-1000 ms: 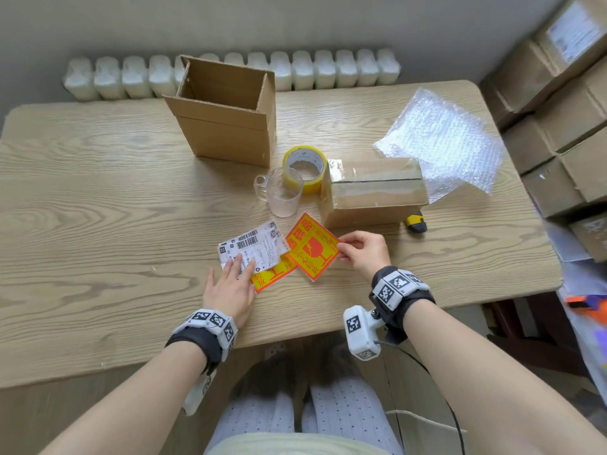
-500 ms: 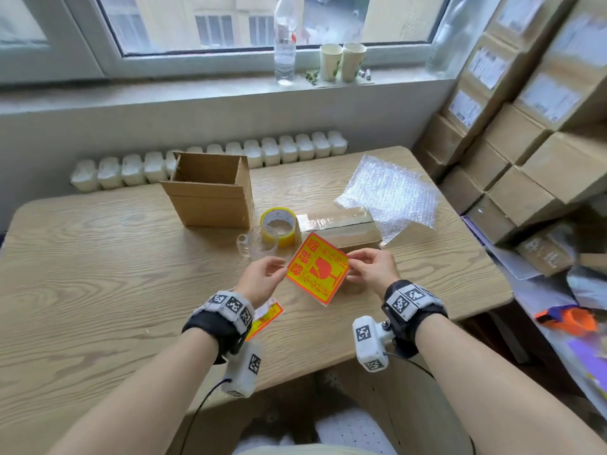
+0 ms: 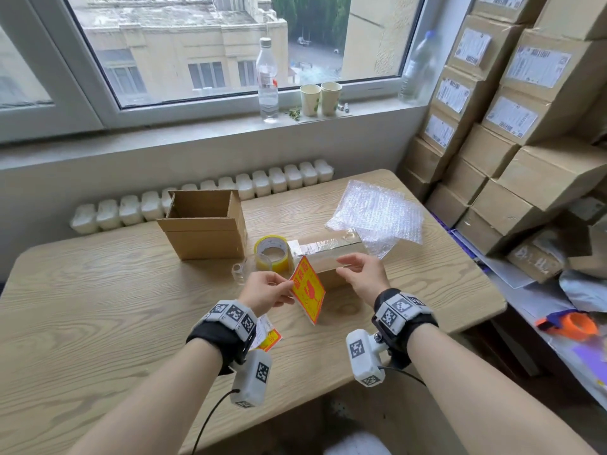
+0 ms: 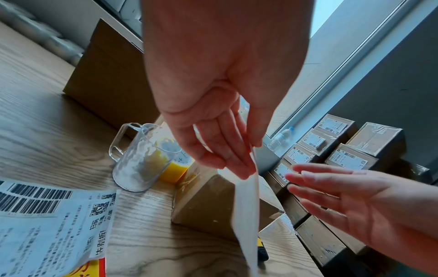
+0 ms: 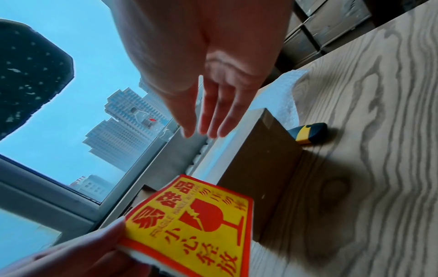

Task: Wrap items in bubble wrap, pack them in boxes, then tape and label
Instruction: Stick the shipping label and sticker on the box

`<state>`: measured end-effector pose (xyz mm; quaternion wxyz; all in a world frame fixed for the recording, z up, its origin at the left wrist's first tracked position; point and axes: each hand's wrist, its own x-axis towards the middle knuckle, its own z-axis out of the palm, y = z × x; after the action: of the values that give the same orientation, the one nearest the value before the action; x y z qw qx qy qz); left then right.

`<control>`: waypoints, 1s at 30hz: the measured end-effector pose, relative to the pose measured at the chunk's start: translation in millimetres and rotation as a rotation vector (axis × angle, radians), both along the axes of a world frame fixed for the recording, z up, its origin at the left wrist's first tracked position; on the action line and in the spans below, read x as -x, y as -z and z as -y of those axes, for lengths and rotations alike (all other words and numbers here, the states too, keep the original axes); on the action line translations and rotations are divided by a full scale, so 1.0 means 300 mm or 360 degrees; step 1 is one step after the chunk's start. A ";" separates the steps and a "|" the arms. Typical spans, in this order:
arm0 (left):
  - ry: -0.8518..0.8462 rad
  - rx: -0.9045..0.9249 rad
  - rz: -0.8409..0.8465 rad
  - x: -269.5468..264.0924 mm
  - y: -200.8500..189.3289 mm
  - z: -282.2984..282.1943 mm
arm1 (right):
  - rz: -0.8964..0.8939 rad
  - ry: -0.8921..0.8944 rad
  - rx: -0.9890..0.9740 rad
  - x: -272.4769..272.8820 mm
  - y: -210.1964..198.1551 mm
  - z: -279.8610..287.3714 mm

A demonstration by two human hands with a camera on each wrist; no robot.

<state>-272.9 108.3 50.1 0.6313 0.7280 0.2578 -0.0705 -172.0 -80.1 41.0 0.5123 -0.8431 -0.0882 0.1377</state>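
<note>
I have my left hand (image 3: 262, 291) raised above the desk (image 3: 98, 290), thumb and fingers pinching the left edge of the yellow-and-red fragile sticker (image 3: 308, 292), which hangs tilted in the air in front of the taped box (image 3: 328, 254). My right hand (image 3: 361, 277) hovers just beside the sticker with fingers straight and spread, holding nothing. Under my left wrist, the shipping label (image 4: 54, 221) lies flat on the desk.

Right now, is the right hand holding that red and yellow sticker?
No, only the left hand pinches the fragile sticker by its edge, while the right hand is open beside it with straight fingers.
</note>
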 end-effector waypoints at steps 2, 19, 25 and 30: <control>0.0018 -0.0008 0.0013 -0.006 -0.006 0.007 | -0.0141 -0.0186 -0.0108 0.023 -0.020 -0.035; -0.0093 0.0155 0.0115 -0.012 -0.036 0.080 | -0.0812 -0.0323 -0.0700 0.114 0.006 -0.039; -0.0100 0.0083 0.0064 0.008 -0.008 0.083 | -0.0805 -0.0211 -0.0659 0.121 0.029 -0.029; -0.0214 0.0101 0.0027 0.042 0.026 0.077 | -0.0807 0.0048 -0.0627 0.116 0.068 -0.013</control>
<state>-285.5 85.1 42.4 0.6595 0.6893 0.2983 -0.0299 -206.8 -76.1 20.5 0.6734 -0.6676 0.0299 0.3161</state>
